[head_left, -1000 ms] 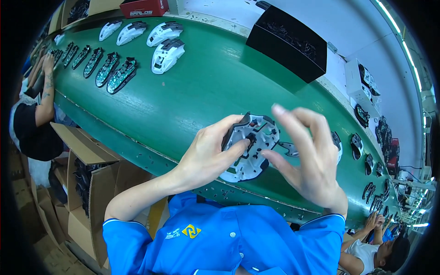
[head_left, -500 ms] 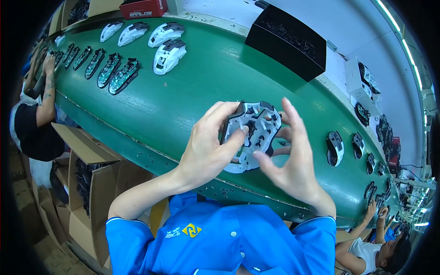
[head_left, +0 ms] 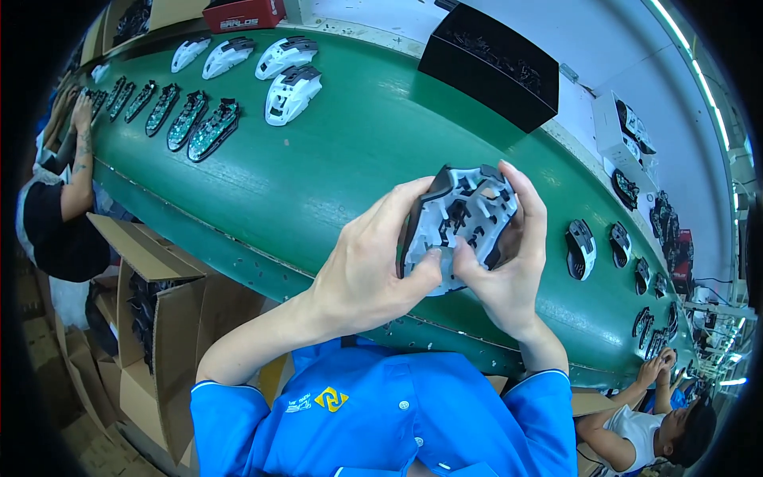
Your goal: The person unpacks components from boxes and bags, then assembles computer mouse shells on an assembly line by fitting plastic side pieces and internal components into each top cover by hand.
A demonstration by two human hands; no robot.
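Above the near part of the bench I hold a computer mouse shell (head_left: 469, 208), its hollow underside facing me. The inside is pale grey with black parts, and the rim is dark. My left hand (head_left: 373, 254) wraps its left side, thumb pressed inside the lower part. Round the right side closes my right hand (head_left: 517, 254), its thumb inside close beside the other thumb and a fingertip at the top right corner. The shell's outer face is hidden from me.
On the green bench (head_left: 342, 151) lie white mouse shells (head_left: 292, 95) and circuit-board bases (head_left: 213, 131) at the far left. A black box of small dark parts (head_left: 493, 67) stands at the back. More mice (head_left: 581, 249) lie right. Cardboard boxes (head_left: 171, 334) stand lower left; co-workers sit at both sides.
My right hand has closed onto the shell's right side, its thumb now inside. The shell has shifted a little right and tilted, and my left thumb has slid lower.
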